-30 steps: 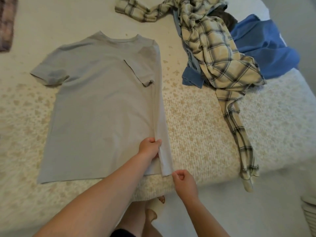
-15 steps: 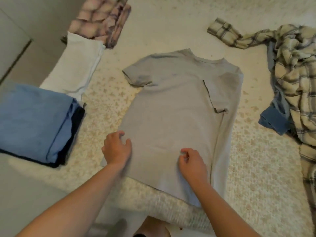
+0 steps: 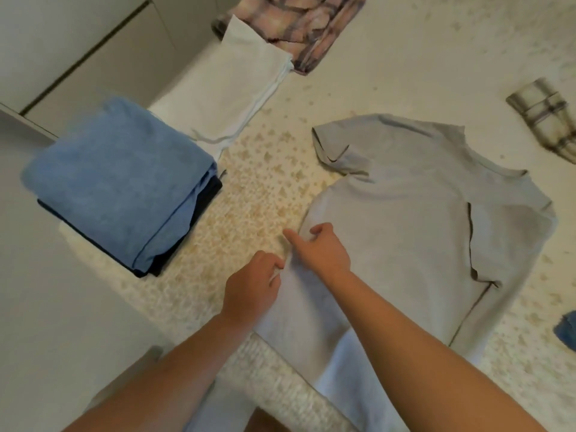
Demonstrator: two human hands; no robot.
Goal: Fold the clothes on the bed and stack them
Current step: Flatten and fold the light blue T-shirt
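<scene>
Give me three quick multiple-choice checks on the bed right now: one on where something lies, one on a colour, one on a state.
1. Where does the folded blue garment lie relative to the grey T-shirt?
A. To its left, near the bed's corner
B. On top of it
C. To its right

2. What colour is the long folded piece beyond the blue garment?
A. Red
B. White
C. Black

3. What state is the grey T-shirt in?
A. Folded into a small square on a stack
B. Spread out, its right side folded in
C. Hanging off a hanger

Answers:
1 A: the blue garment sits apart on the bedspread, left of the shirt.
2 B: it looks white or very pale.
3 B: the shirt lies flat with one sleeve folded over its body, while the left hand and right hand grip its left edge.
</scene>
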